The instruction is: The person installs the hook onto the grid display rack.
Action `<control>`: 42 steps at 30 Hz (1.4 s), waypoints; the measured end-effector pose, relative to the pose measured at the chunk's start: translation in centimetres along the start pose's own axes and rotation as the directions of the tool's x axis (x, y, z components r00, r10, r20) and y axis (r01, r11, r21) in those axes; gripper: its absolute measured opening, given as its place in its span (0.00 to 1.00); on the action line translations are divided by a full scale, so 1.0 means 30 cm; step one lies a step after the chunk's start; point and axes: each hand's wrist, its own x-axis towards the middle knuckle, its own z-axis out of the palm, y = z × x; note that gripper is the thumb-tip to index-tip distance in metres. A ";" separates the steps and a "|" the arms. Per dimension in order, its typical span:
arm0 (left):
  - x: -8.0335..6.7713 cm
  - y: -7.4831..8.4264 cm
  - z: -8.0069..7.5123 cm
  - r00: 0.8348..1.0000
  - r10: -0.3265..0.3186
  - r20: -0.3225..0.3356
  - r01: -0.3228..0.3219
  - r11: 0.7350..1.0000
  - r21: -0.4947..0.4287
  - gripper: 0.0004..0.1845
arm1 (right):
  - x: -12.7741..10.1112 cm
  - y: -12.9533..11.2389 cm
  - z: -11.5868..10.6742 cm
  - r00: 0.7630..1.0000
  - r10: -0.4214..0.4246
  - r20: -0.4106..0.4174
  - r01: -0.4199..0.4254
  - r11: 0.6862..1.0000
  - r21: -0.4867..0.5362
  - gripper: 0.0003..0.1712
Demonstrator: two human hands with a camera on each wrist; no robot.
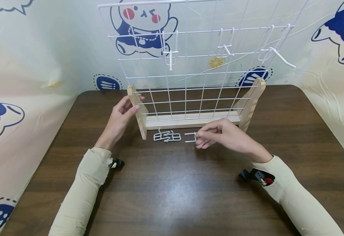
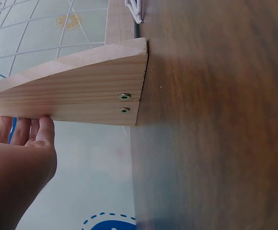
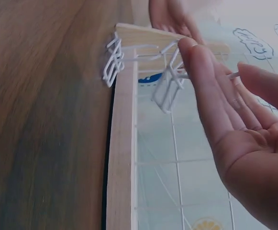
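My left hand [image 1: 116,119] holds the left wooden side panel [image 2: 81,86] of a stand, thumb on the near side and fingers behind its edge. A white wire grid [image 1: 185,89] rises from this stand. In my right hand [image 1: 225,136], thumb and fingers pinch a white wire hook [image 3: 168,91]. Its two prongs point left in the head view, just in front of the stand's wooden base bar [image 1: 175,124]. Left of it, a small cluster of white wire hooks [image 1: 167,136] lies on the table close to the base.
Three white hooks hang on the upper grid: a left one [image 1: 170,57], a middle one [image 1: 226,49] and a longer right one [image 1: 281,58]. The stand's right wooden panel [image 1: 251,103] rests on the brown table [image 1: 172,190]. Behind hangs a cartoon-printed cloth [image 1: 71,49].
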 end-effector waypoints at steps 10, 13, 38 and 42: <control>0.005 -0.001 0.003 1.000 0.002 0.001 -0.002 1.000 0.004 0.25 | -0.020 -0.035 -0.005 0.993 -0.103 -0.057 0.109 0.988 0.110 0.10; 0.006 -0.002 0.003 1.000 0.001 0.002 -0.001 1.000 0.001 0.25 | -0.030 -0.050 -0.014 0.985 -0.146 -0.089 0.154 0.984 0.092 0.08; 0.003 0.001 0.004 1.000 -0.017 -0.004 0.017 1.000 0.004 0.26 | -0.091 -0.116 -0.102 0.874 -0.295 -0.387 0.332 0.943 0.032 0.10; -0.001 0.005 0.005 1.000 -0.017 -0.002 0.017 1.000 0.000 0.26 | -0.095 -0.122 -0.109 0.846 -0.324 -0.424 0.367 0.930 0.022 0.11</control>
